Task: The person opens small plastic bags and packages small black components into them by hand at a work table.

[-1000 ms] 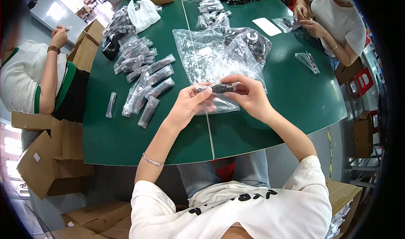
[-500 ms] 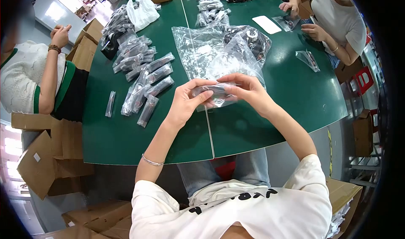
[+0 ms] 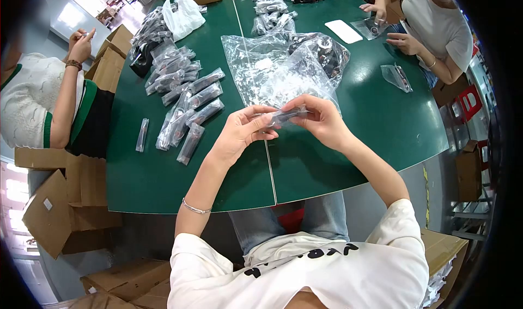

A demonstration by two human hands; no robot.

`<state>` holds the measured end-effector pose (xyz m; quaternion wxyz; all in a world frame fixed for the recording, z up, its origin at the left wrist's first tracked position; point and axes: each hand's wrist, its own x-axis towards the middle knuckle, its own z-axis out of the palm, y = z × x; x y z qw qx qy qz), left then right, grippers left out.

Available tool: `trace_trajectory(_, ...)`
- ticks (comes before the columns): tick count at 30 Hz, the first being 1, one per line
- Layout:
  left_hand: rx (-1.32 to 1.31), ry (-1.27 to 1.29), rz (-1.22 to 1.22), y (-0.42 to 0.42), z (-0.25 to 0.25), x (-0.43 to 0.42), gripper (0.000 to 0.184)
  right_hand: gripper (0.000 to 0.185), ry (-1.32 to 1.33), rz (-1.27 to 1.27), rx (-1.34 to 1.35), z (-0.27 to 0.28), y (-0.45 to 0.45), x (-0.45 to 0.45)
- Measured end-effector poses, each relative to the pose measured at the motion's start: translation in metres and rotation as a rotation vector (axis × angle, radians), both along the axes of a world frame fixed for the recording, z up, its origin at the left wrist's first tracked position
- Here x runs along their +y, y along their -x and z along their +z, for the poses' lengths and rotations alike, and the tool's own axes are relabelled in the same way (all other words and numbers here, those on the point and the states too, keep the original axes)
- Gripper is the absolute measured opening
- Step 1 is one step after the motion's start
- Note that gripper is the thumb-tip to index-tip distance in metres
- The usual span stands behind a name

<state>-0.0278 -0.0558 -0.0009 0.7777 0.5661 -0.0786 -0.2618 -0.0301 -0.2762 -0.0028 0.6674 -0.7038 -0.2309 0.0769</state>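
Between both hands, over the green table (image 3: pixel 234 178), is a dark item in a clear plastic bag (image 3: pixel 284 116), wrapped narrow. My left hand (image 3: pixel 245 128) grips its left end between thumb and fingers. At its right end, my right hand (image 3: pixel 318 121) pinches the plastic. Just beyond the hands lies a large clear plastic bag (image 3: pixel 253 64) with dark items in its right part. Several bagged items (image 3: pixel 190 144) lie in a group to the left, and a single slim bagged item (image 3: pixel 142 135) rests apart from them.
A white plastic bag (image 3: pixel 184 18) lies at the back left. A co-worker's hands (image 3: pixel 400 39) are at the right, near a white card (image 3: pixel 344 31) and a small clear bag (image 3: pixel 396 78). Another person's raised hands (image 3: pixel 80 44) are at the left. Cardboard boxes (image 3: pixel 87 200) stand beside the table.
The loose plastic hanging below the item has been folded around it, making the packet narrower. My hands stay nearly in place. The co-worker's upper hand at the right has moved away from the lower one.
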Motion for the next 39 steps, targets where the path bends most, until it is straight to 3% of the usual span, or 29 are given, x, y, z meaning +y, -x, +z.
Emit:
trace_trajectory(4,-0.079,-0.152,0.063,0.003,0.006,-0.003,0.029,0.026,-0.013,0.040,0.089,0.008,0.000,-0.003)
trace_trajectory(6,-0.146,-0.184,0.066,0.003,0.007,-0.004,0.028,0.026,-0.043,0.028,0.281,0.016,0.002,-0.001)
trace_trajectory(13,-0.445,-0.306,0.190,-0.001,0.013,0.009,0.026,0.033,-0.266,0.054,0.375,0.014,0.002,0.003)
trace_trajectory(16,-0.500,-0.265,0.440,-0.014,0.018,0.032,0.026,0.034,-0.308,0.068,0.414,0.019,0.002,0.002)
trace_trajectory(20,-0.713,-0.468,0.971,-0.040,0.011,0.089,0.024,0.033,-0.242,0.047,0.378,0.015,0.001,-0.001)
trace_trajectory(22,-0.692,-0.492,1.185,-0.047,0.001,0.126,0.025,0.031,-0.220,0.047,0.375,0.014,0.001,-0.002)
trace_trajectory(24,-0.580,-0.670,1.369,-0.048,-0.014,0.162,0.025,0.028,-0.176,0.073,0.365,0.013,0.002,-0.001)
trace_trajectory(27,-0.404,-1.198,1.435,-0.054,-0.056,0.215,0.029,0.024,-0.127,0.093,0.358,0.014,0.004,0.001)
trace_trajectory(29,-0.389,-1.150,1.408,-0.052,-0.064,0.224,0.030,0.023,-0.116,0.101,0.356,0.012,0.004,0.001)
trace_trajectory(39,-0.180,-1.418,1.254,-0.043,-0.041,0.205,0.034,0.020,-0.108,0.116,0.333,0.008,0.002,0.002)
